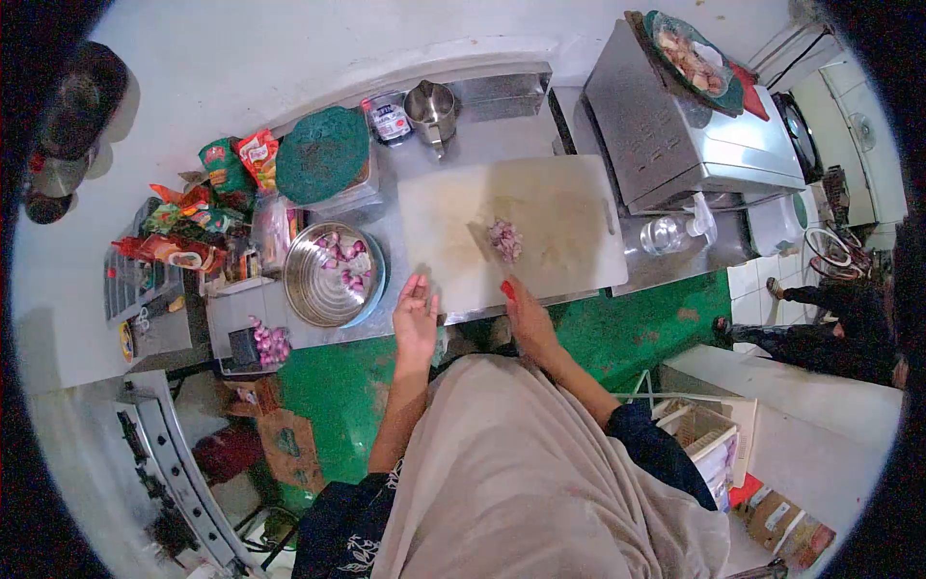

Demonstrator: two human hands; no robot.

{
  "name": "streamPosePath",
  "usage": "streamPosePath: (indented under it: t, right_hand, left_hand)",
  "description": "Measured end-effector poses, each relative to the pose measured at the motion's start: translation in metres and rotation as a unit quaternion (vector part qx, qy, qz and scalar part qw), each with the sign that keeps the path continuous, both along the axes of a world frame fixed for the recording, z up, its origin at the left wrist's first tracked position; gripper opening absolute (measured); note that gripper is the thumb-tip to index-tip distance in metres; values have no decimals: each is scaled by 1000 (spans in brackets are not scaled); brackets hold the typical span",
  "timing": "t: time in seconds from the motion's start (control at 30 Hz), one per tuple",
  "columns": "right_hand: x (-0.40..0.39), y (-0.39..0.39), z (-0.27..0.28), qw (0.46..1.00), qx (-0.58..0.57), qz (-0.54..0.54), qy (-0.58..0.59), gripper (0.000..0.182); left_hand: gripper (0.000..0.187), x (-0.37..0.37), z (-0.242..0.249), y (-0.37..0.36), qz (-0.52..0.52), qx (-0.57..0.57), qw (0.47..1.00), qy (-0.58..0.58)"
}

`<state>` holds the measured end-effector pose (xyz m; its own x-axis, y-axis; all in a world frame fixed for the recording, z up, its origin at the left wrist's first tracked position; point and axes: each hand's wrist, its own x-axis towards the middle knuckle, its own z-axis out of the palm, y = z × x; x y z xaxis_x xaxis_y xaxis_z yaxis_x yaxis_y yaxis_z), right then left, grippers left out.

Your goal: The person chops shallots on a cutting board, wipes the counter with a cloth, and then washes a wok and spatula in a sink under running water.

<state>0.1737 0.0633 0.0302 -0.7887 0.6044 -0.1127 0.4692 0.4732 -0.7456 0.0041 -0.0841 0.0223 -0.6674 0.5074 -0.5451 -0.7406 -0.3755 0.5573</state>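
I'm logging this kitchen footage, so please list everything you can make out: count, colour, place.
Board: one, off-white, on counter
Chopped pieces: uncountable, purple-white, on board
Steel bowl: one, silver, left of board
Bulbs: many, purple, in bowl and at counter's left end
Packets: several, red/green, far left
Jug: one, silver, behind board
Labelled jar: one, dark, beside jug
Spray bottle: one, clear/white, right
Appliance: one, silver, right rear
Floor: green, below
Person: one, dark clothing, far right
Knife: one, red handle, right hand
Right hand: one, gripping knife
Left hand: one, open, near board
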Motion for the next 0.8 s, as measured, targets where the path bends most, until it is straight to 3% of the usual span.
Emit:
streamPosePath:
  t: [0.17, 0.27, 0.47, 0.6, 0.67, 0.77, 0.8]
  right_hand:
    - [-6, -1, -25, 998, 2, -4, 67, 47]
    - [1, 13, -17, 999, 13, -43, 11, 43]
    - [0, 2, -9, 1000, 7, 17, -12, 46]
    - [-3, 1, -10, 1000, 11, 3, 30, 47]
    - [-3, 6, -13, 999, 31, -18, 3, 48]
    - [-16, 3, 31, 995, 15, 1, -101, 46]
    - [-22, 1, 29, 996, 35, 14, -82, 46]
  left_hand:
    - [61, 2, 1, 5, -9, -9, 1000, -8]
    - [61, 2, 0, 3, 0, -8, 1000, -5]
    - [60, 7, -3, 3, 13, -6, 1000, -22]
    - [59, 7, -3, 4, 15, 0, 1000, -19]
    - [59, 9, -6, 1, 21, -2, 1000, -16]
    - [59, 10, -10, -3, 17, -2, 1000, -17]
    - [59, 11, -8, -2, 15, -2, 1000, -19]
